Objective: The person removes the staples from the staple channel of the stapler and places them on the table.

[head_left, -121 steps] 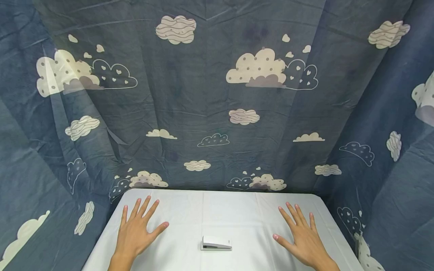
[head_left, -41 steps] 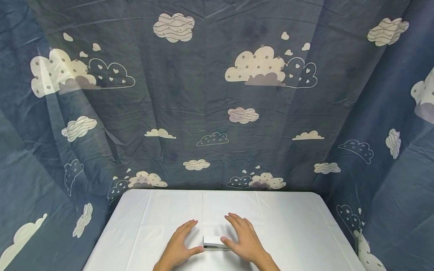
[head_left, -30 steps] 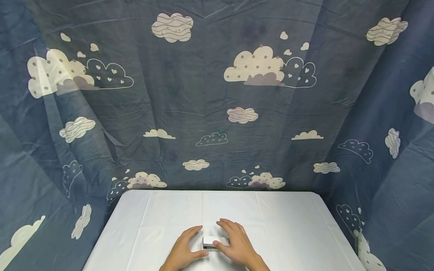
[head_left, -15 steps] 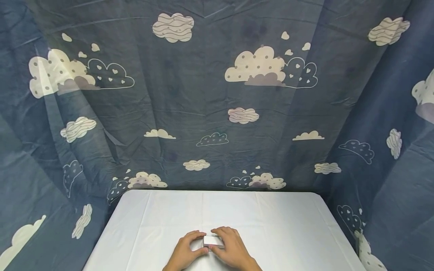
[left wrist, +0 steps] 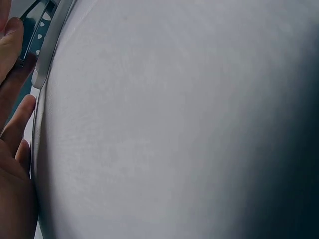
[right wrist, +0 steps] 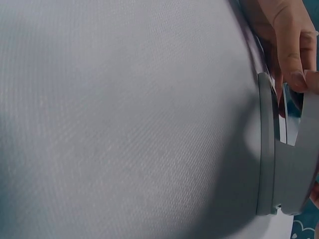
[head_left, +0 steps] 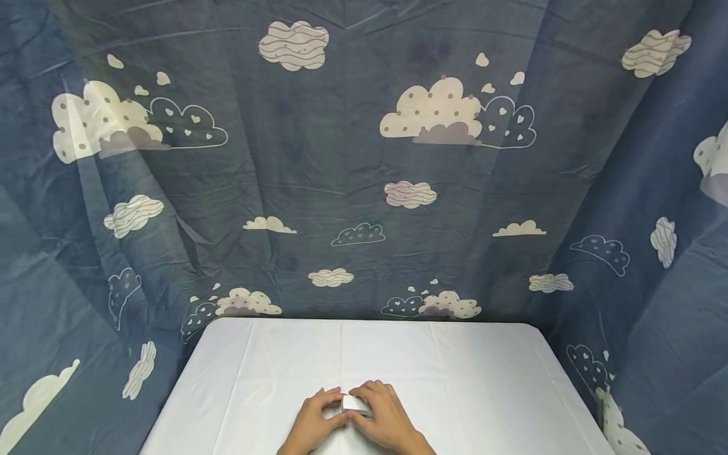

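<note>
A small white stapler (head_left: 356,404) lies near the front middle of the white table, partly covered by both hands. My left hand (head_left: 309,422) holds its left end between thumb and fingertips. My right hand (head_left: 387,417) curls round its right side, thumb in front and fingers behind. In the right wrist view, the stapler (right wrist: 294,174) shows its base, white upper arm and a shiny metal part between them, with fingers at the upper end. Part of the stapler (left wrist: 50,50) also appears at the edge of the left wrist view, beside a partly cropped hand (left wrist: 15,174).
White cloth covers the table (head_left: 478,373), whose rounded far edge lies ahead. A dark blue curtain (head_left: 341,158) with cloud prints hangs behind it and at both sides.
Both hands came inward from wide apart with spread fingers to the stapler, then closed their fingertips on it. The stapler stays at about the same place in the head view.
</note>
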The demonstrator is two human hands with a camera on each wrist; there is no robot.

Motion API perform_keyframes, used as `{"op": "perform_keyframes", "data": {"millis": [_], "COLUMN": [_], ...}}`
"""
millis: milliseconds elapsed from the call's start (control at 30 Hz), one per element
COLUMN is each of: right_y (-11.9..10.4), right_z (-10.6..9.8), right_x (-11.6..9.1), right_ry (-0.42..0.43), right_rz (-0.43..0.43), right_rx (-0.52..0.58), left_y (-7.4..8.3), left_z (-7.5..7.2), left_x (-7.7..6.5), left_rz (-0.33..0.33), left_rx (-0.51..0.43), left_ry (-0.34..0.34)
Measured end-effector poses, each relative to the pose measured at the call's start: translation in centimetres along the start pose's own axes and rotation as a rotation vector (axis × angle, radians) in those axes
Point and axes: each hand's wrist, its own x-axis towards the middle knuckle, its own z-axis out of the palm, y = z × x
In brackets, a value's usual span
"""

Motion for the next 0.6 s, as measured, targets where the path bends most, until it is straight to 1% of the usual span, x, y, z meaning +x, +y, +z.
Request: {"op": "perform_keyframes", "data": {"millis": [167, 400, 600], "right_y": [-0.22, -0.75, -0.97], "right_z": [0.16, 0.13, -0.24], "right_x": [0.18, 0.46, 0.71], "right_ry": [0.002, 0.026, 0.047], "right_rz": [-0.014, -0.020, -0.040], "right_rx": [-0.006, -0.008, -0.009], "left_y": [-0.04, -0.14, -0.24], "left_z": [0.12, 0.42, 0.31], "left_x": [0.28, 0.39, 0.21], "left_rz": [0.028, 0.028, 0.022], "left_rx": [-0.003, -0.009, -0.001], "left_ry": [-0.002, 0.020, 0.038]}}
